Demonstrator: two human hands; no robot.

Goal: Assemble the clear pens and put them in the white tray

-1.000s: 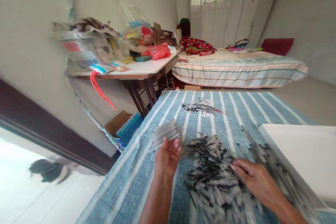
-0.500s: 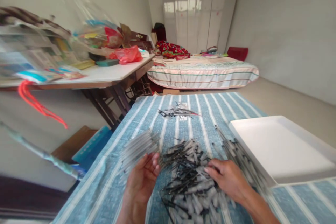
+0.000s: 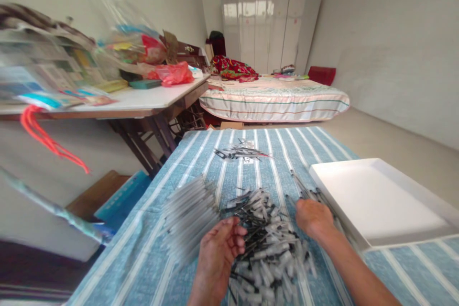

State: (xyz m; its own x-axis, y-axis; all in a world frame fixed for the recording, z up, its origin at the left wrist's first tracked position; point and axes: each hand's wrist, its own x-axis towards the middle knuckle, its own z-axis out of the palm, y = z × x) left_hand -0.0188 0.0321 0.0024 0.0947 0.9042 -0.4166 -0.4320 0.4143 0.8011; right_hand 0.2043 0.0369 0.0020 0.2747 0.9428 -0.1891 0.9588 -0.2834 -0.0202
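Note:
A heap of clear and black pen parts (image 3: 263, 248) lies in the middle of the striped cloth. My left hand (image 3: 224, 244) is at the heap's left edge, palm turned inward and fingers curled together; anything in them is too small to make out. Left of it, clear tubes (image 3: 190, 215) lie side by side in a blurred stack. Over a row of dark-tipped pens (image 3: 335, 220), my right hand (image 3: 313, 217) is closed, its fingertips hidden behind the knuckles. Thin black pieces (image 3: 240, 153) lie on a printed paper farther back.
A shallow white tray (image 3: 380, 201) sits at the right of the blue striped cloth (image 3: 143, 229). To the left stands a side table (image 3: 143, 105) bearing bags, with red cords (image 3: 50, 141) hanging down. A bed (image 3: 272, 100) is behind.
My right hand has moved from the heap's right side to the pens beside the tray. My left hand has shifted right, nearer the heap, its fingers more curled.

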